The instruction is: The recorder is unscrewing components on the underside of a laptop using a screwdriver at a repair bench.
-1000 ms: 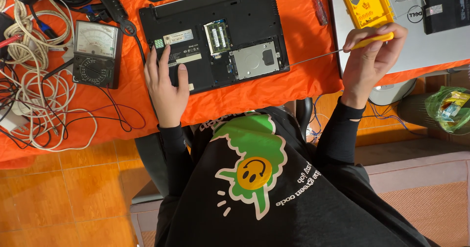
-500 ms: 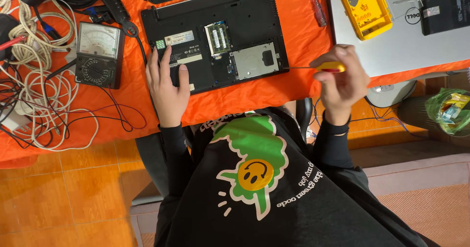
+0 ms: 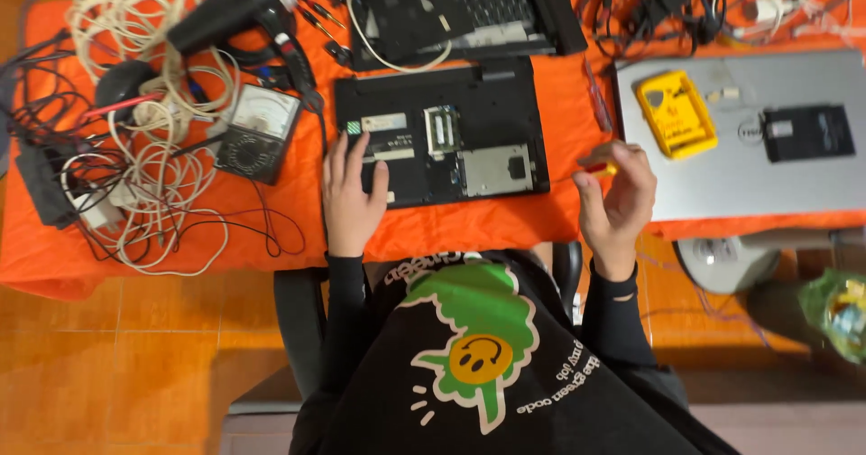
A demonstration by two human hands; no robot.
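orange table [image 3: 271, 229]: left hand [image 3: 352, 198] flat on laptop [image 3: 442, 135] (upturned); right hand [image 3: 618, 198] pinching screwdriver [image 3: 595, 170].

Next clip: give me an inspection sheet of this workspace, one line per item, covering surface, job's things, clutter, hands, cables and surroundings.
Surface: orange cloth over the table, creased at the front edge.
Job's things: black laptop base lying underside up with open bays; yellow-handled screwdriver.
Clutter: analog multimeter, yellow case and a small black unit on a closed grey laptop, a second opened laptop behind.
Hands: left hand flat on the laptop base; right hand holds the screwdriver beside its right edge.
Cables: tangled white and black cables at left, more at top right.
Surroundings: orange tiled floor, chair partly visible.
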